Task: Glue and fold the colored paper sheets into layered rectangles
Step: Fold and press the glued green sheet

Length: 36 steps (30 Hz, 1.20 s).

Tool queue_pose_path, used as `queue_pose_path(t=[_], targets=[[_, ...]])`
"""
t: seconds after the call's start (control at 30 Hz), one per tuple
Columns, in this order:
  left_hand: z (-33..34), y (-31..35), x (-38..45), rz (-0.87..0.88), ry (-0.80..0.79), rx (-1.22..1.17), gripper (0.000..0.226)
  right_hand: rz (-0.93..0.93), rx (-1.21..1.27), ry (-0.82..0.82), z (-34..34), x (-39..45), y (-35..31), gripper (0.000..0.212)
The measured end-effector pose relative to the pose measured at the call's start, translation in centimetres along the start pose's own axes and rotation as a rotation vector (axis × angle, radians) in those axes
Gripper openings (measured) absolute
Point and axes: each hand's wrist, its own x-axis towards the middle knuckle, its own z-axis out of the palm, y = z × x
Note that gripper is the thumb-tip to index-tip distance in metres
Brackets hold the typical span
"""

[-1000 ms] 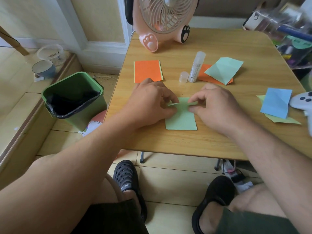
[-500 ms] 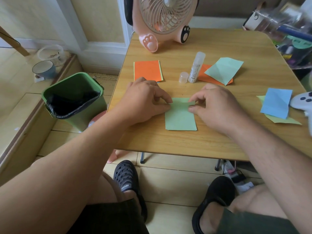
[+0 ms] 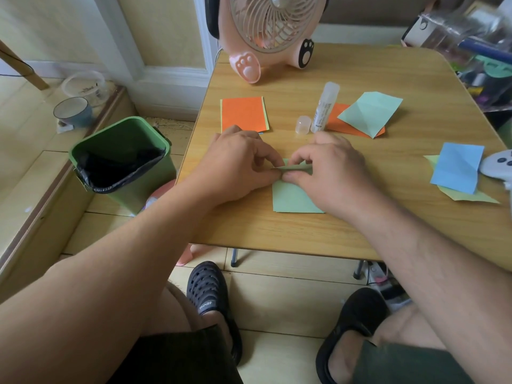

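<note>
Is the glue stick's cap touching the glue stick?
Cannot tell. In the head view the clear cap stands right beside the glue stick's lower end on the table, with no plain gap or contact visible.

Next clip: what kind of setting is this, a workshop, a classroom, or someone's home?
Most likely a room in a home, with crafting done at a small folding wooden table. A pink paw-footed desk fan stands on it, a green bin with a black liner sits on the floor beside it, and a game controller lies at the right edge.
</note>
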Motion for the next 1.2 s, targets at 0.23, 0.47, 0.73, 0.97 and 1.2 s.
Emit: queue_pose_path(t=[0.23,0.47,0.73,0.97,1.2], targets=[[-0.1,-0.1,0.1,-0.010,-0.021,-0.011,0.012,0.054,0.002,0.003,-1.2,-0.1,2.3,0.007],[0.4,0.2,0.4,0.017,0.017,0.021,0.015,0.058,0.017,0.012,-1.3,-0.2,2.4,0.008],[1.7,1.8,1.4,0.065,0.070,0.054,0.020,0.044,-0.018,0.022,-1.2,-0.2,2.6,0.008],[0.3,0.0,1.0,0.059,0.027,0.039,0.022,0.046,0.000,0.006,-1.5,-0.2,2.7,0.006],[0.1,-0.2,0.7,0.068,0.037,0.043,0.019,0.061,0.043,-0.031,-1.8,0.2,2.3,0.011]])
